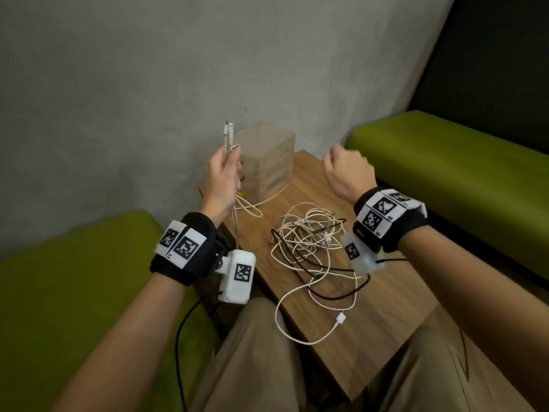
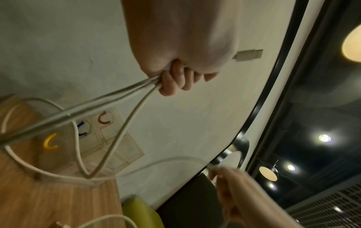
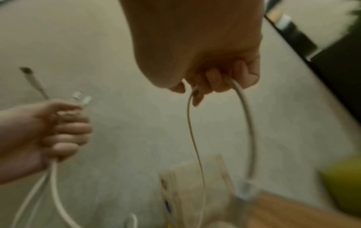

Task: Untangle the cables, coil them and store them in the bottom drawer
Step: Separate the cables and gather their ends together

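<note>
My left hand [image 1: 223, 171] is raised beside the clear drawer unit [image 1: 267, 157] and grips folded strands of a white cable [image 2: 109, 100], whose connector ends [image 1: 228, 132] stick up above the fist. The same cable's loop [image 3: 248, 123] hangs from my right hand [image 1: 346, 171], whose curled fingers [image 3: 215, 80] hold it up to the right of the drawers. A tangle of white and dark cables [image 1: 309, 233] lies on the wooden table [image 1: 371, 322] below both hands. The drawers carry yellow [image 2: 49, 141], blue and brown handles.
Green bench cushions flank the table at left [image 1: 74, 278] and right [image 1: 445, 162]. A grey wall [image 1: 148, 84] stands right behind the drawer unit. A white connector [image 1: 341, 318] trails near the table's front edge, above my knees.
</note>
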{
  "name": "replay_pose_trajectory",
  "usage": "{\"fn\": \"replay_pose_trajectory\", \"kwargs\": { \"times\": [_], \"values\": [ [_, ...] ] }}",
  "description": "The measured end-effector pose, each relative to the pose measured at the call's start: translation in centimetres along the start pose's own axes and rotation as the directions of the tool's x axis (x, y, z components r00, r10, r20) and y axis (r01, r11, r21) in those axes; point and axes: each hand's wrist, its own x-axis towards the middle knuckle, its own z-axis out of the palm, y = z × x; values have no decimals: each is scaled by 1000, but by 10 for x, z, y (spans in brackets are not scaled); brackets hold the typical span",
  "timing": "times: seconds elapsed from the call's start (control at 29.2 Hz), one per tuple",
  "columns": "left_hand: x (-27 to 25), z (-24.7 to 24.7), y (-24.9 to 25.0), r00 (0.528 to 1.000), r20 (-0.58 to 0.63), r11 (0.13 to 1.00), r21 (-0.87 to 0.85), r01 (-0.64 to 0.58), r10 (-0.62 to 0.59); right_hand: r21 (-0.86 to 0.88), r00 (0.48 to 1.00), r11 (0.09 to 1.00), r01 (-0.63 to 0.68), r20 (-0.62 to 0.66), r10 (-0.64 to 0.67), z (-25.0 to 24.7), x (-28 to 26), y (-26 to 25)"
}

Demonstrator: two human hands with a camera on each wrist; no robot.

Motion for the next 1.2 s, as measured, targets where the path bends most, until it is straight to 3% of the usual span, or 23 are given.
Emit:
{"fn": "replay_pose_trajectory", "kwargs": {
  "times": [0.1,0.17,0.27,0.34,0.44,0.58,0.62,0.65,0.75,0.79,0.89,0.99,1.09,1.2],
  "values": [
    [-2,-8,8,994,-101,999,33,-30,33,193,949,949,249,-242,-200,-33,-2,-45],
    [-4,-20,20,986,-135,992,92,-89,101,403,912,820,406,-240,-333,-35,-10,-76],
    [-10,-50,43,952,-196,957,217,-190,233,659,870,627,416,-88,-485,-11,-36,-123],
    [-12,-69,54,930,-230,941,253,-226,285,739,824,557,380,3,-566,15,-55,-145],
    [-17,-92,57,909,-298,951,197,-240,291,698,716,607,381,193,-671,53,-80,-161],
    [-28,-111,39,869,-386,943,247,-225,309,518,471,708,480,528,-706,84,-100,-165],
    [-30,-115,32,871,-381,939,266,-217,309,479,446,704,525,550,-707,86,-100,-165],
    [-33,-117,25,879,-364,935,289,-207,308,448,461,703,552,539,-705,85,-98,-166],
    [-37,-113,9,913,-316,945,281,-170,258,436,681,739,513,317,-660,72,-81,-166],
    [-37,-108,4,924,-317,964,220,-147,213,490,720,722,488,242,-651,66,-75,-167],
    [-33,-90,-7,949,-295,993,74,-91,109,660,705,625,416,200,-681,55,-68,-171],
    [-29,-81,-7,975,-204,997,6,-83,82,728,747,605,321,198,-634,61,-74,-166],
    [-30,-77,-5,997,-78,994,-112,-16,8,749,774,617,241,236,-588,74,-79,-156],
    [-36,-76,-10,996,-48,993,-90,-81,77,650,736,701,294,314,-600,73,-74,-150]
  ]
}}
